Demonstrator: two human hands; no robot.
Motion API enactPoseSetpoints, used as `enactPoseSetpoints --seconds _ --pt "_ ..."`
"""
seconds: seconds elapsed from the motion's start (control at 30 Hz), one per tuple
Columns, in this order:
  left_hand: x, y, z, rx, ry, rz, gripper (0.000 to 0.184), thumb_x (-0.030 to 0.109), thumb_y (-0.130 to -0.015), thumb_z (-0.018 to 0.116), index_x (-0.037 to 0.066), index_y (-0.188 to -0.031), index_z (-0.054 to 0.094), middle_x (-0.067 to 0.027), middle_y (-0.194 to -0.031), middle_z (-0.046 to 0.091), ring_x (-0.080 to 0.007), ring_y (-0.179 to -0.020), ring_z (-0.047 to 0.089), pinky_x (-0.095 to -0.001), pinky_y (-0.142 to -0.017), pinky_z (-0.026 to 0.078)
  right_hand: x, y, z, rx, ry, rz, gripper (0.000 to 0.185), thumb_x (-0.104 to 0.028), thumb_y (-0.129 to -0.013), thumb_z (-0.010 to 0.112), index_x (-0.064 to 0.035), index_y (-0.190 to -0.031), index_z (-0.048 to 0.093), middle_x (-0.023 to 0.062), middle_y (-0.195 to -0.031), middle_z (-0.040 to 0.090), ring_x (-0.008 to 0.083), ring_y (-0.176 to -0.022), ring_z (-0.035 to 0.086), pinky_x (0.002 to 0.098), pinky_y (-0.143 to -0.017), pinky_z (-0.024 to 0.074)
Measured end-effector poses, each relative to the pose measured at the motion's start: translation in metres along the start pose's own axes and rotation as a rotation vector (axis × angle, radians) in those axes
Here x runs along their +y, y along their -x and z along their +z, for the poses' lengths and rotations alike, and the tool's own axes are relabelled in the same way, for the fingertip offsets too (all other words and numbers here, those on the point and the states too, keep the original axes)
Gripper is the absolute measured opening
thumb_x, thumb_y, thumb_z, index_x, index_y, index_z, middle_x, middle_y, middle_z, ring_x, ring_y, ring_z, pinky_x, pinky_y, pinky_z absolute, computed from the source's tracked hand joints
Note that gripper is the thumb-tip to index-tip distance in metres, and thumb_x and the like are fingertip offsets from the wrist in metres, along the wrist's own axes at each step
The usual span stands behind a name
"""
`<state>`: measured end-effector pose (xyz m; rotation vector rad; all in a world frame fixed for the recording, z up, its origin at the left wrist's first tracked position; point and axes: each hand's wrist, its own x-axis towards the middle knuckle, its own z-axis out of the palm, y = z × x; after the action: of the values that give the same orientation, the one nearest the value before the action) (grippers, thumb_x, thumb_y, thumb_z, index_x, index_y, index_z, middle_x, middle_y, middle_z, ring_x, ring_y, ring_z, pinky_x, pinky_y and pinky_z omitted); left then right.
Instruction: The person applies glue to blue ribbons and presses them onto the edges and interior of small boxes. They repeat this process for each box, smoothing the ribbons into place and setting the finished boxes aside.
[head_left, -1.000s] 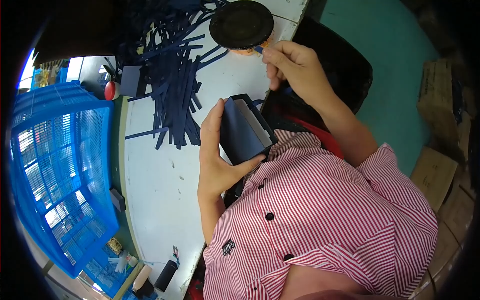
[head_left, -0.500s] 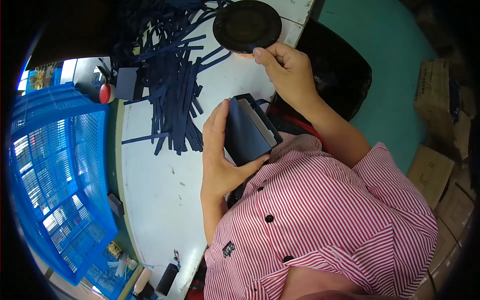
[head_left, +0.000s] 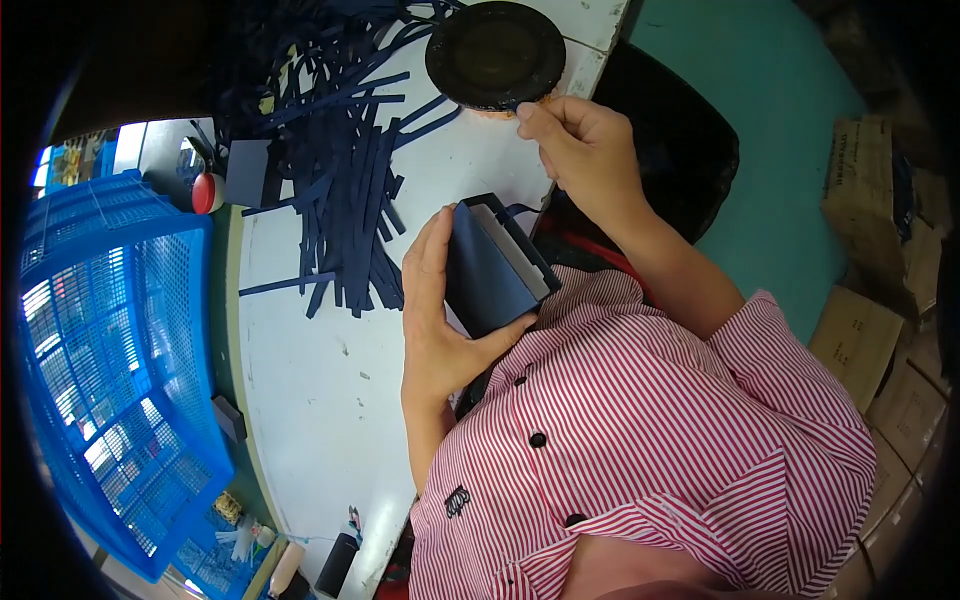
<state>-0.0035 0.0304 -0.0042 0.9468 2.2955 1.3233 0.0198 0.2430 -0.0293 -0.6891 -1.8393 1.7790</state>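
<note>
My left hand (head_left: 432,330) is closed round a small dark blue box (head_left: 490,275), fingers along one side and thumb at the lower edge. The box stands open, showing a pale inner edge, and a thin blue ribbon (head_left: 518,211) sticks out of it towards my right wrist. My right hand (head_left: 590,150) pinches a short dark blue ribbon end (head_left: 513,107) at the rim of a round black disc (head_left: 495,55). Whether this end belongs to the box's ribbon I cannot tell. Beneath the disc, part of an orange base shows.
Many cut blue ribbons (head_left: 360,220) lie heaped on the white table (head_left: 310,400). A blue plastic basket (head_left: 210,330) stands beyond the table edge, near another dark box (head_left: 250,170) and a red-and-white round object (head_left: 207,192). Cardboard boxes (head_left: 855,340) are stacked at the right.
My right hand has moved slightly down and right along the disc's rim, still pinching the ribbon end. The box in my left hand has shifted a little, and more of its ribbon shows.
</note>
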Motion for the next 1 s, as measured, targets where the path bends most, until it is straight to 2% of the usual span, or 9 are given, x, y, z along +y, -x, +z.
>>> enactPoseSetpoints --seconds 0.07,0.17,0.47,0.57,0.83,1.0 --pt "0.0 0.001 0.001 0.003 0.002 0.003 0.116 0.028 -0.05 0.093 0.006 -0.149 0.037 -0.0131 -0.143 0.048 -0.0281 -0.129 0.049 -0.0401 -0.106 0.04 -0.001 0.001 0.0 0.009 0.014 -0.091 0.029 -0.024 -0.093 0.067 0.0008 -0.078 0.067 -0.002 -0.051 0.05 0.0026 -0.044 0.043 0.0196 -0.041 0.0316" --pt "0.002 0.001 0.001 0.009 -0.002 0.017 0.116 0.029 -0.049 0.093 0.007 -0.149 0.037 -0.0131 -0.143 0.048 -0.0281 -0.129 0.05 -0.0404 -0.106 0.04 -0.001 -0.003 0.0 -0.007 0.021 -0.013 0.026 -0.021 -0.093 0.066 0.002 -0.081 0.07 -0.0003 -0.053 0.055 0.0042 -0.049 0.049 0.0219 -0.047 0.0359" --pt "0.004 0.004 0.002 0.011 -0.004 0.019 0.116 0.028 -0.049 0.093 0.008 -0.149 0.037 -0.0131 -0.144 0.047 -0.0288 -0.13 0.049 -0.0413 -0.107 0.039 -0.006 0.006 -0.008 -0.016 0.04 0.094 0.027 -0.022 -0.092 0.066 0.002 -0.08 0.07 0.0006 -0.055 0.057 0.0041 -0.049 0.049 0.0222 -0.048 0.0367" --pt "0.007 0.004 0.002 0.011 -0.01 0.017 0.116 0.027 -0.049 0.093 0.008 -0.149 0.037 -0.0132 -0.144 0.047 -0.029 -0.131 0.048 -0.0412 -0.108 0.039 -0.011 0.006 -0.01 0.012 0.046 -0.038 0.027 -0.022 -0.092 0.066 0.0019 -0.08 0.07 0.0007 -0.054 0.056 0.0046 -0.049 0.049 0.0222 -0.048 0.0368" --pt "0.012 0.004 0.001 0.098 0.013 0.041 0.115 0.025 -0.051 0.092 0.008 -0.15 0.035 -0.0128 -0.145 0.043 -0.0284 -0.132 0.045 -0.0401 -0.107 0.039 -0.004 0.004 -0.013 -0.034 0.044 0.112 0.027 -0.022 -0.092 0.067 0.0014 -0.08 0.07 0.0018 -0.055 0.057 0.0057 -0.049 0.051 0.0222 -0.048 0.0366" --pt "0.009 0.008 -0.005 0.202 -0.095 0.103 0.118 0.023 -0.05 0.093 0.008 -0.15 0.034 -0.012 -0.144 0.044 -0.0284 -0.132 0.045 -0.0392 -0.106 0.039 -0.02 0.026 -0.034 -0.121 0.049 0.138 0.025 -0.022 -0.093 0.067 0.0 -0.082 0.071 0.0016 -0.059 0.06 0.0049 -0.049 0.05 0.0203 -0.048 0.0372"
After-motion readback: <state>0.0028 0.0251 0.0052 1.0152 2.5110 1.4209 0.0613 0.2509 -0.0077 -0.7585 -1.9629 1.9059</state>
